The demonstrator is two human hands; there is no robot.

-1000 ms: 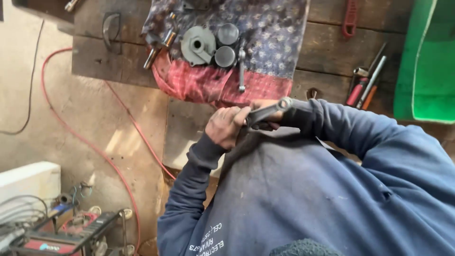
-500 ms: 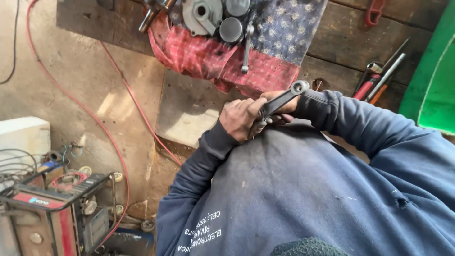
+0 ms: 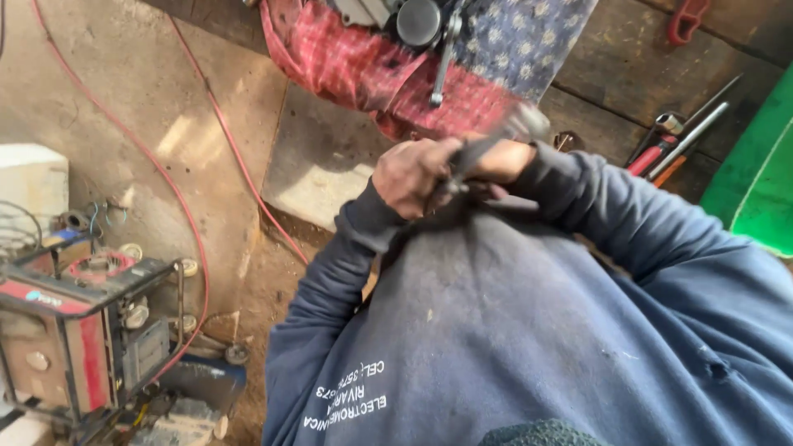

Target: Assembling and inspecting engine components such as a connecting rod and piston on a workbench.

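- Metal hand tool (image 3: 487,144): a grey, wrench-like bar with a rounded head, blurred in the head view. It is held close against the front of the person's dark blue sweatshirt (image 3: 529,330), near chest height, with its head pointing up toward the wooden bench (image 3: 611,58).
- Left hand (image 3: 413,175): closed in a fist around the lower shank of the tool. Whatever the shank meets below the fist is hidden by the hand and a fold of fabric.
- Right hand (image 3: 505,158): clamped on the upper part of the tool, just beside the left hand; the two hands are together and touching.
- Step in hand, as a judgement: two-handed working or adjusting of the tool while it is braced against the body. Whether a part is being turned or pulled cannot be told.
- Next move, as a judgement: it calls for a firm hold by one hand while the other applies force, with the fingers kept clear of the tool head.
- Surroundings: a red patterned cloth (image 3: 347,66) with dark round metal parts (image 3: 417,21) hangs over the bench edge; screwdrivers (image 3: 669,153) lie on the bench to the right; a red cable (image 3: 190,223) runs down the wall; a framed red machine (image 3: 74,339) stands on the floor at left.
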